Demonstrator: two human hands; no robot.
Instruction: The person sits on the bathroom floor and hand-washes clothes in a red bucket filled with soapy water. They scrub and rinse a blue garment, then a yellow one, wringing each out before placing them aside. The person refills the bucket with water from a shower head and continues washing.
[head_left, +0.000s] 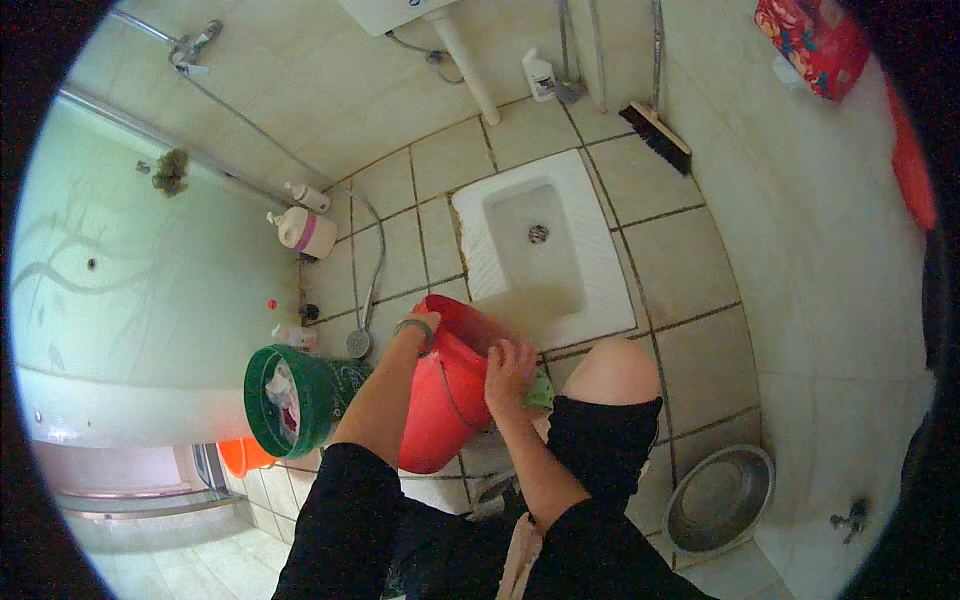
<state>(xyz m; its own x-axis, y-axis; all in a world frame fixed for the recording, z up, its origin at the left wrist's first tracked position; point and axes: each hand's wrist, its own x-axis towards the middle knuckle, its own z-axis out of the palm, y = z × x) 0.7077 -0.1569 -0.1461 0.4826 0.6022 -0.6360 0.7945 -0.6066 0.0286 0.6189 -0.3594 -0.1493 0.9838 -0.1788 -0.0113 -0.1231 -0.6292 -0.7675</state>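
Observation:
A red plastic bucket (442, 412) is tipped forward, its mouth facing the white ceramic squat toilet (604, 255). Blurred brownish water (536, 306) pours from the mouth over the toilet's near end. My left hand (429, 321), with a band at its wrist, grips the rim at the bucket's upper left. On the right side, my right hand (511, 371) holds the rim with bent fingers; its thumb is hidden. The bucket's thin wire handle (457, 397) hangs down along its side. A drain (538, 234) shows in the toilet bowl.
Left of the bucket stands a green waste bin (274, 358) with refuse inside. A shower head (358, 343) lies on the tiles, its hose running to the wall. Pump bottles (309, 232) line the glass partition. A broom (656, 139) and a metal basin (763, 487) are at right.

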